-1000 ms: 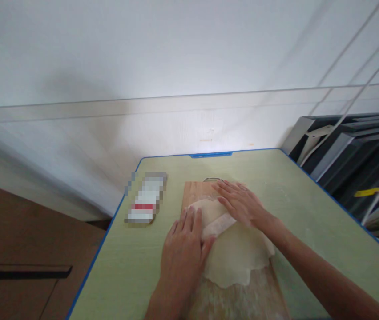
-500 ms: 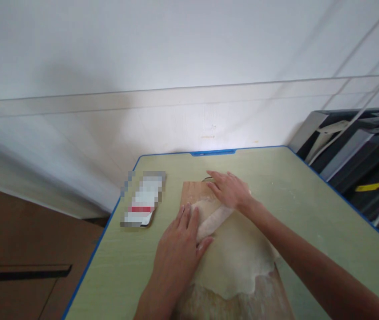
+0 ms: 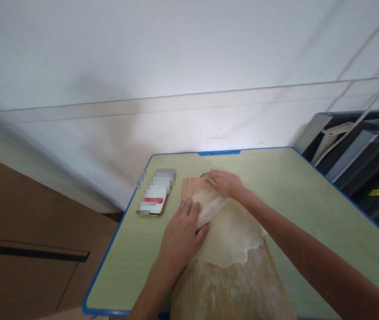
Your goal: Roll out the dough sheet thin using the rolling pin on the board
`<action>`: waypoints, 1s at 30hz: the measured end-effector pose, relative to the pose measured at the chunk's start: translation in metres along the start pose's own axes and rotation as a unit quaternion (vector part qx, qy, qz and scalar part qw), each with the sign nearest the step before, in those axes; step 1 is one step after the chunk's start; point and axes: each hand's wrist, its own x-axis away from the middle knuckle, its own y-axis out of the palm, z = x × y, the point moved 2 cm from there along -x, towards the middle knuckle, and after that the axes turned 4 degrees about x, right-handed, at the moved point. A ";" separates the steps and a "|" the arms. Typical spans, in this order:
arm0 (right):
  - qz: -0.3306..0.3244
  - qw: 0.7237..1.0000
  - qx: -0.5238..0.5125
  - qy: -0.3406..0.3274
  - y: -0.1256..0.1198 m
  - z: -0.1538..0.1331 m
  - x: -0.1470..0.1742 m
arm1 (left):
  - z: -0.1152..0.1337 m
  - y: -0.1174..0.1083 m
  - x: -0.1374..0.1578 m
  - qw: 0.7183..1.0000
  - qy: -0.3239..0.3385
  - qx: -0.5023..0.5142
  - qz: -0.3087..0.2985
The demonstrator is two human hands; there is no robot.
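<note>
A thin, pale sheet of dough (image 3: 234, 238) with a ragged near edge lies on a floured wooden board (image 3: 229, 289). Across its far part, slanting up to the right, is a whitish rolling pin (image 3: 212, 213); my hands cover both its ends. My left hand (image 3: 182, 229) rests over the lower left end, fingers stretched forward and thumb on the near side of the pin. At the upper right end my right hand (image 3: 226, 183) lies palm down, fingers pointing left. The dough beneath both palms is hidden.
The board stands on a pale green table (image 3: 312, 213) with a blue rim. A phone (image 3: 158, 193), partly blurred out, lies to the left. Behind is a white wall (image 3: 183, 124). Dark panels or frames (image 3: 369, 151) lean beside the table's right edge.
The view has shifted, so the table's near left corner and more of the board's near part now show. Both hands stay on the rolling pin, with little visible movement along the dough.
</note>
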 end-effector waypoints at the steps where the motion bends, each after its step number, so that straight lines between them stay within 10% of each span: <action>1: 0.010 1.000 0.004 -0.002 -0.001 0.000 0.004 | 0.002 0.000 0.002 1.000 -0.001 -0.009 0.007; 15: 0.193 0.979 0.070 0.013 0.017 0.014 0.111 | 0.048 0.031 0.046 0.986 0.032 -0.116 0.112; 30: 0.090 0.993 0.036 0.067 0.004 0.009 0.060 | 0.014 0.002 -0.027 0.993 0.005 -0.081 0.083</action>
